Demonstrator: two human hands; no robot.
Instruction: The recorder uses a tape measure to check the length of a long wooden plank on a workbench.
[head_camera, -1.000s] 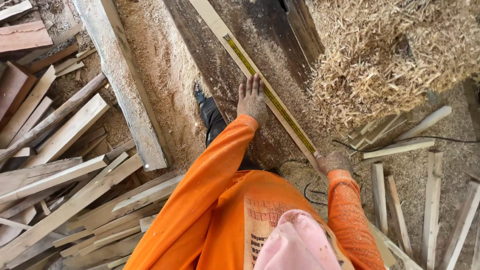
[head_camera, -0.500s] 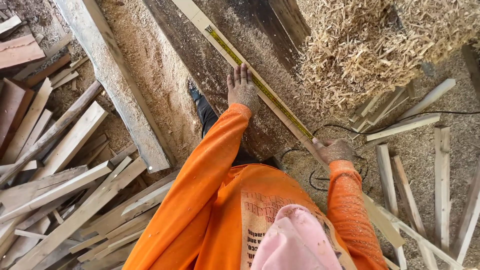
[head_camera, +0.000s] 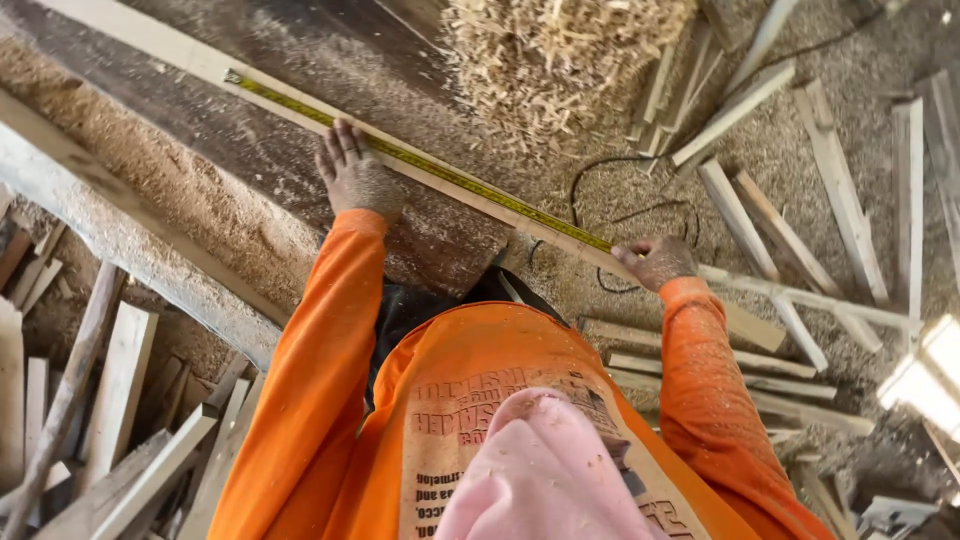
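Tape measure (head_camera: 420, 165): yellow, stretched flat along the top of a long pale wooden strip (head_camera: 180, 58), running from upper left down to my right hand.
Wooden strip: lies slantwise over a dark, dusty workbench (head_camera: 300, 150); its near end sticks out past the bench edge, over the floor.
Left hand (head_camera: 352, 172): palm down on the bench, fingers straight and close together, fingertips touching the near edge of the strip and tape.
Right hand (head_camera: 655, 262): closed around the strip at the near end of the tape; my fingers curl in, but I cannot tell whether they pinch the tape's end or just the wood.
Sleeves: both arms in orange, speckled with sawdust.
Sawdust (head_camera: 130, 190): a thick tan band lies along the bench just left of my left hand.
Shavings pile (head_camera: 550, 50): a heap of straw-coloured wood shavings beyond the strip, at the top of the view.
Black cable (head_camera: 600, 170): loops on the floor between the shavings and my right hand.
Offcuts, right (head_camera: 840, 190): pale slats scattered on the dusty floor, several crossing under the strip's end.
Offcuts, left (head_camera: 120, 390): more slats piled below the bench.
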